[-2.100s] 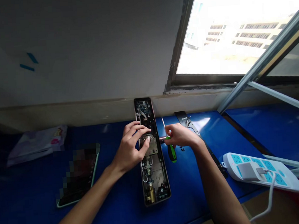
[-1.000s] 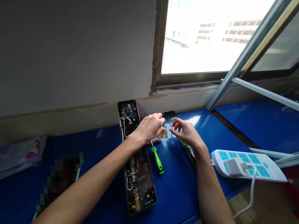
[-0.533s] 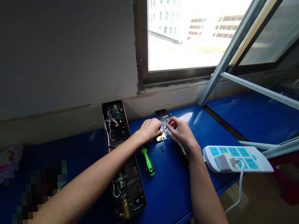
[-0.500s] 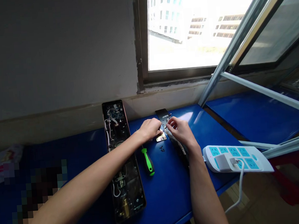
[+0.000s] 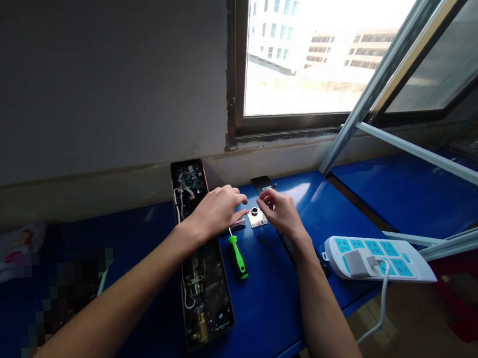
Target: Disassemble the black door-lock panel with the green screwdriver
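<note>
1. The left arm (image 5: 119, 291) slants over the black case (image 5: 215, 279).
2. The left hand (image 5: 216, 209) shows its back, with thumb and fingertips apart, by the plate (image 5: 258, 219).
3. The plate lies flat on the blue table (image 5: 267, 297), between both hands.
4. The right hand (image 5: 283, 213) curls inward near the plate; I can't tell if its fingers pinch anything.
5. The green screwdriver (image 5: 238, 255) lies just beside the case.

The overexposed window (image 5: 319, 37) glares; wall (image 5: 93, 80) dim; blue tabletop (image 5: 323, 208) reflects daylight.
</note>
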Available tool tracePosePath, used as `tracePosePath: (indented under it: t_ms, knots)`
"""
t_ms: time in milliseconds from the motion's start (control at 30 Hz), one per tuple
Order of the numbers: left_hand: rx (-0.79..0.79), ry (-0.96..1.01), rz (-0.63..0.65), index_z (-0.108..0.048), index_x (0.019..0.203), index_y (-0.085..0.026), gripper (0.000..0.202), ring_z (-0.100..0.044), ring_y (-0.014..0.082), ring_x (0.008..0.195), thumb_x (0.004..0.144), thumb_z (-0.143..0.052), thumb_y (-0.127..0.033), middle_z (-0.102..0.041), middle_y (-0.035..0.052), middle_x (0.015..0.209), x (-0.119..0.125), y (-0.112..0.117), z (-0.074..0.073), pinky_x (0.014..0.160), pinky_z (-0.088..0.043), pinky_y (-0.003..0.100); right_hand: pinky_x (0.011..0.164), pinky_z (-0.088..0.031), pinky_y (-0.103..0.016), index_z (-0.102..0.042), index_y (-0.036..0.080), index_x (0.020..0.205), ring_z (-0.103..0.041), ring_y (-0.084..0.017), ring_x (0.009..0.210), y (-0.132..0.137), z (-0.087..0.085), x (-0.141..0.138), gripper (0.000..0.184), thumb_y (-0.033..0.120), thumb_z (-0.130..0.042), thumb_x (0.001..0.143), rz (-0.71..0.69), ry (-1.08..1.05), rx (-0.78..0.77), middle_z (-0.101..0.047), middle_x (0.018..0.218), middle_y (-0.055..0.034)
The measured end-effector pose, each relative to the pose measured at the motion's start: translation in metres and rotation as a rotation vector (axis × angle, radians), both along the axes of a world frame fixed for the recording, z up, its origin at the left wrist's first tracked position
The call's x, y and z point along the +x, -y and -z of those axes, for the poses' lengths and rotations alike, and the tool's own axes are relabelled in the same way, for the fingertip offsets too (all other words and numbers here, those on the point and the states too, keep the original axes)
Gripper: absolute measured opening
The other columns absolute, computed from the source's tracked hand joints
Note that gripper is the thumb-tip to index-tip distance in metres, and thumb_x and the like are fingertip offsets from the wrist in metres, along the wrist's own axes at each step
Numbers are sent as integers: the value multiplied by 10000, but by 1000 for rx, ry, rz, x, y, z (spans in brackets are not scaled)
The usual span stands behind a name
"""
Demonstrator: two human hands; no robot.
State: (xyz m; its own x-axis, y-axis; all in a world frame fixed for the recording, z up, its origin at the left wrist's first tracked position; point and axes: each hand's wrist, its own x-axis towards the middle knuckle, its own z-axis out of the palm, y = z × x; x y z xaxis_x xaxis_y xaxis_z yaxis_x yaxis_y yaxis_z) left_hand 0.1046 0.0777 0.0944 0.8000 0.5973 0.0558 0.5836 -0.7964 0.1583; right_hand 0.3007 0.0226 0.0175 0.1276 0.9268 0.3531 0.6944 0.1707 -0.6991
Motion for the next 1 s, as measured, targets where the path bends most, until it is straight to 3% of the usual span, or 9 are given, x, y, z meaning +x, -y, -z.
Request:
tracePosePath:
  t_ms: [133, 267, 400, 533, 767, 1000]
  knots:
    - [53, 180, -58, -776, 1097, -162, 205, -695, 268, 1022, 958, -698, -291, -748, 98, 1063, -52, 15, -1, 886, -568, 380, 605, -415, -248, -627, 224, 818, -544, -117, 586, 2, -5, -31, 285, 434, -571, 1002, -86, 13, 99, -672, 708, 8]
    - [83, 275, -120, -766, 1111, -157, 206, -667, 269, 1036, 949, -708, -270, -743, 87, 1057, -95, 28, 13, 925, -561, 416, 614, -412, -246, -660, 225, 876, -531, -112, 578, 9, -6, -64, 265, 423, -550, 1014, -182, 60, 156, -668, 717, 7]
    - [86, 285, -142, -766, 1099, -172, 194, -648, 266, 1016, 931, -736, -264, -743, 78, 1044, -121, 38, 27, 914, -560, 424, 639, -419, -258, -684, 231, 919, -538, -123, 584, 15, -4, -87, 240, 387, -528, 1015, -240, 115, 183, -668, 703, 3]
    - [104, 304, -140, -767, 1079, -159, 174, -643, 263, 1015, 937, -733, -254, -744, 82, 1030, -126, 42, 32, 904, -558, 411, 615, -412, -266, -687, 228, 918, -517, -125, 554, 17, 0, -95, 250, 366, -503, 1013, -241, 150, 195, -663, 688, -4]
    - [122, 267, -111, -769, 1030, -163, 141, -641, 259, 1011, 936, -738, -263, -738, 87, 1008, -114, 41, 32, 916, -539, 402, 596, -411, -263, -684, 235, 901, -497, -119, 514, 16, 5, -95, 266, 390, -501, 1015, -218, 177, 187, -651, 645, 10]
    - [114, 304, -79, -768, 1037, -148, 131, -645, 254, 1013, 943, -734, -233, -742, 83, 1010, -107, 43, 12, 907, -550, 394, 585, -423, -263, -684, 235, 889, -514, -120, 510, 17, -3, -86, 257, 411, -533, 1000, -146, 142, 215, -679, 673, -3]
